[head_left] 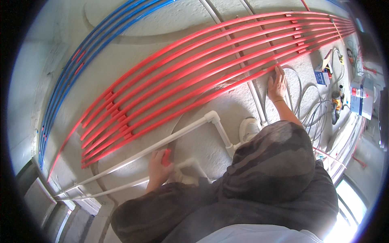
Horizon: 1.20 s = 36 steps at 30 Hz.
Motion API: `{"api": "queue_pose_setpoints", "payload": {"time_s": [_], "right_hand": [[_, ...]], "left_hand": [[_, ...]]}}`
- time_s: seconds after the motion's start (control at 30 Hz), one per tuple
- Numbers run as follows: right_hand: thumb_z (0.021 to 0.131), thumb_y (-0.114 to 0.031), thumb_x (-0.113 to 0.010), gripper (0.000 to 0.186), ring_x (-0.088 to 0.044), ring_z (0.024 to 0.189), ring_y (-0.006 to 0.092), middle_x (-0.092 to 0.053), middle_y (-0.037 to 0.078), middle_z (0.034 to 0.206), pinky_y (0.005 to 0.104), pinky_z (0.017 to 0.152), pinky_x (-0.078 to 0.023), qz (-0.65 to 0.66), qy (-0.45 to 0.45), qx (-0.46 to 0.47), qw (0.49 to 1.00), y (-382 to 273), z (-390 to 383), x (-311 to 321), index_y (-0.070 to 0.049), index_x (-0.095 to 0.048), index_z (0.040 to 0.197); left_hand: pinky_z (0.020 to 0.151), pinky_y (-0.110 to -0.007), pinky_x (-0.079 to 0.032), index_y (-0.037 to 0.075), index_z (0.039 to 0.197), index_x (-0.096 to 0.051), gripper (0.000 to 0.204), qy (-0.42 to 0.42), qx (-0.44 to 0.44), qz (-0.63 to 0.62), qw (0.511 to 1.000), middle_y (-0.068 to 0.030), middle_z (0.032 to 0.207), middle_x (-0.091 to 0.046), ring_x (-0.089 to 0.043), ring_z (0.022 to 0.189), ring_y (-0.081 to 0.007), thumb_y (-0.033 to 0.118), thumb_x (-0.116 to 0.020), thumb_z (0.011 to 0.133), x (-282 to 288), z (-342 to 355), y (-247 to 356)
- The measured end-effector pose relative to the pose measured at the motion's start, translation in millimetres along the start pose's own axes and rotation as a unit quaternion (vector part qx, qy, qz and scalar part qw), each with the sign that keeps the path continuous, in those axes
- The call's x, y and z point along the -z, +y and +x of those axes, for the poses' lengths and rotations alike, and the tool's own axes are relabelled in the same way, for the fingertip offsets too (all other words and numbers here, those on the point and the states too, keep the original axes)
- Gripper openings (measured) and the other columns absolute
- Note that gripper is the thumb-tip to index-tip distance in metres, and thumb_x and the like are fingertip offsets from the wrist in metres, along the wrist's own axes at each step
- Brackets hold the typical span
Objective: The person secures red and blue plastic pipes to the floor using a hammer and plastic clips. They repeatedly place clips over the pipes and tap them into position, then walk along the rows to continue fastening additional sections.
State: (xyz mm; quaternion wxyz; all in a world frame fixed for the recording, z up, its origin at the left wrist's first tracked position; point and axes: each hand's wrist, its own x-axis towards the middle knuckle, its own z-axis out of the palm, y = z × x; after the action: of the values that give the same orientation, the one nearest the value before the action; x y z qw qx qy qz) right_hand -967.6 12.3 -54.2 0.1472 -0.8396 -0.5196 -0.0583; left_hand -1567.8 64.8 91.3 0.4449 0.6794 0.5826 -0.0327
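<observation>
Several long red conduit pipes (194,73) run side by side across the floor, bowed by the lens. My right hand (278,85) reaches to the nearest pipe, fingers stretched out; its fingertips are at or just beside the pipe, and I cannot tell if they touch. Low and to the left, my left hand (159,170) is closed around a small red plastic piece (166,158), whose exact kind is partly hidden by the fingers. That hand is next to a white pipe (150,150) with an elbow (212,116) at its right end.
Blue pipes (81,60) curve along the far left. White pipes (256,97) pass beneath the red ones. My shoe (248,128) is beside a white pipe. At right lie grey cables (318,109), a yellow-black power tool (336,106) and a blue-white box (362,99).
</observation>
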Motion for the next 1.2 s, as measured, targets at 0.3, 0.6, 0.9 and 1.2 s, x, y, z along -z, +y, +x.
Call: {"api": "queue_pose_setpoints", "payload": {"time_s": [0.3, 0.6, 0.9, 1.2], "right_hand": [[0.095, -0.016, -0.064, 0.064, -0.045, 0.142, 0.0394, -0.046, 0.020, 0.156, 0.0516, 0.119, -0.036, 0.010, 0.005, -0.001, 1.000, -5, 1, 4, -0.007, -0.042, 0.154], [0.093, -0.019, -0.065, 0.063, -0.047, 0.140, 0.0399, -0.046, 0.017, 0.155, 0.0531, 0.118, -0.037, 0.024, 0.007, -0.007, 1.000, -5, 1, 11, -0.009, -0.043, 0.152], [0.095, -0.015, -0.063, 0.063, -0.045, 0.143, 0.0400, -0.045, 0.018, 0.157, 0.0518, 0.120, -0.036, 0.017, -0.003, -0.010, 1.000, -7, 1, 9, -0.007, -0.042, 0.154], [0.095, -0.018, -0.065, 0.063, -0.046, 0.141, 0.0390, -0.045, 0.015, 0.157, 0.0520, 0.118, -0.037, 0.014, 0.012, 0.000, 1.000, -5, 2, 6, -0.010, -0.042, 0.153]], "left_hand": [[0.091, -0.046, -0.053, 0.006, 0.123, -0.068, 0.055, -0.001, -0.010, 0.013, 1.000, -0.0165, 0.113, -0.063, -0.064, 0.105, -0.0394, 0.018, -0.077, 0.071, -5, 0, -5], [0.092, -0.044, -0.051, 0.003, 0.119, -0.069, 0.054, 0.010, -0.032, 0.007, 0.999, -0.0164, 0.106, -0.064, -0.063, 0.104, -0.0367, 0.016, -0.077, 0.067, -5, 1, -8], [0.092, -0.043, -0.052, 0.003, 0.121, -0.069, 0.055, 0.006, -0.016, -0.003, 1.000, -0.0164, 0.110, -0.064, -0.063, 0.105, -0.0375, 0.015, -0.078, 0.068, -4, 1, -3], [0.093, -0.047, -0.053, 0.009, 0.124, -0.069, 0.055, -0.009, 0.004, 0.018, 1.000, -0.0158, 0.117, -0.065, -0.065, 0.110, -0.0383, 0.019, -0.077, 0.071, -2, 1, -5]]}}
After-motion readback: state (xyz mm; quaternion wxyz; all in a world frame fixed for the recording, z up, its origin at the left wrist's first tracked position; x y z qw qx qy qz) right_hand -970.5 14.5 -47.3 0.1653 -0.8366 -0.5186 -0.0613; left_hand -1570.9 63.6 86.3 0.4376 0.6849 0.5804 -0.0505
